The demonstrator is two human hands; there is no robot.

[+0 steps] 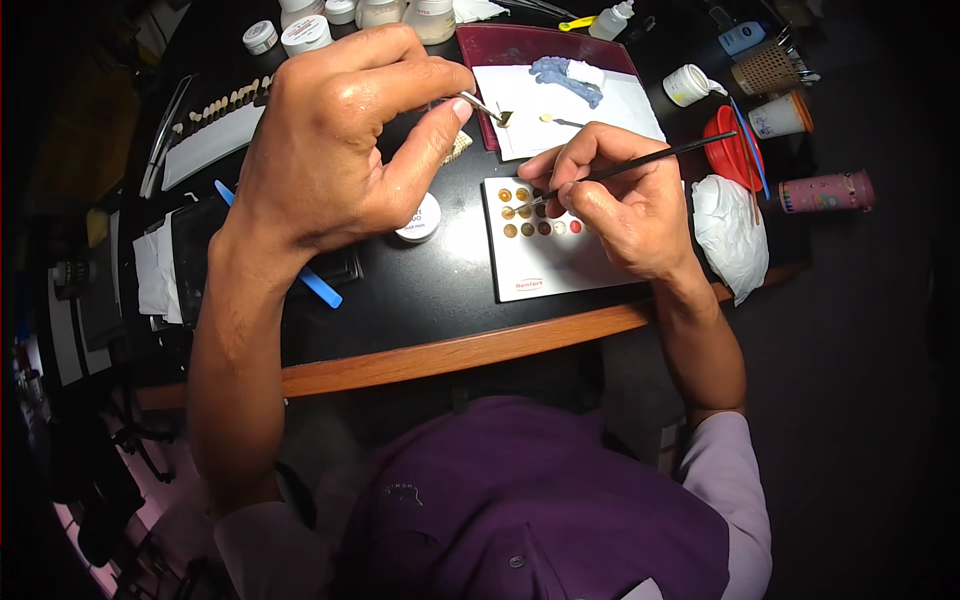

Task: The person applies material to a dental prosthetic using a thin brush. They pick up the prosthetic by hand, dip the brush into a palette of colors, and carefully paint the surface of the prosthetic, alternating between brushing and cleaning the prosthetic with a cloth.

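Observation:
My left hand (345,130) is raised over the table, thumb and forefinger pinching slim metal tweezers (484,108). At their tip is a small dark and yellowish piece (505,119), too small to make out well. My right hand (640,220) holds a thin black-handled brush (645,160) like a pen. Its fine tip reaches down to the left-hand wells of a white palette (570,278), which carries rows of small round brown, amber, pale and red colours. My right fingers hide some of those wells.
Behind the palette, a white sheet (520,145) in a dark red tray (490,45) bears a crumpled blue cloth (567,80). A tooth-shade row (230,100) stands left. A white-lidded jar (420,218), red bowl (733,150) and crumpled white tissue (728,225) flank my hands.

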